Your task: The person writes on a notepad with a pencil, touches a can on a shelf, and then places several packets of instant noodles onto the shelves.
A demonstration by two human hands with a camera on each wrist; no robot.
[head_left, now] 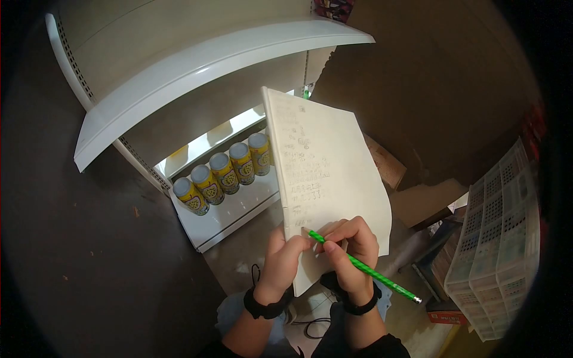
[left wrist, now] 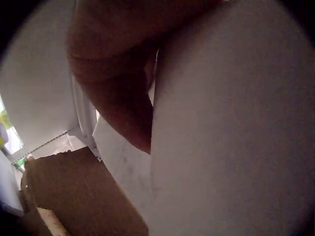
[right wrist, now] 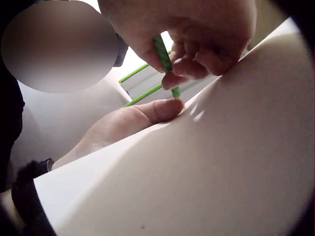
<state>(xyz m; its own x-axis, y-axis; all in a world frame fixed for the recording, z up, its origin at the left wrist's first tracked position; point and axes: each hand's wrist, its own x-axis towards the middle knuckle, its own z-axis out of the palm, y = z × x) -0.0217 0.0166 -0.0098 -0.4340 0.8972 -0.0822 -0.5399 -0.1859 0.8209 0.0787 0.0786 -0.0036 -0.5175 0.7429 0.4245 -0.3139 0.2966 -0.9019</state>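
A notebook with handwriting down its left part is held up in front of the body in the head view. My left hand grips its lower left edge, thumb on the page. Pinched in my right hand is a green pencil, its tip on the page just above the left thumb. In the right wrist view the pencil runs between the right fingers, near the left thumb. The left wrist view shows left fingers bent around the paper.
Several yellow cans stand in a row on a low white shelf, under a larger white shelf. A translucent plastic crate is at the right, with cardboard behind the notebook. A red box lies low on the right.
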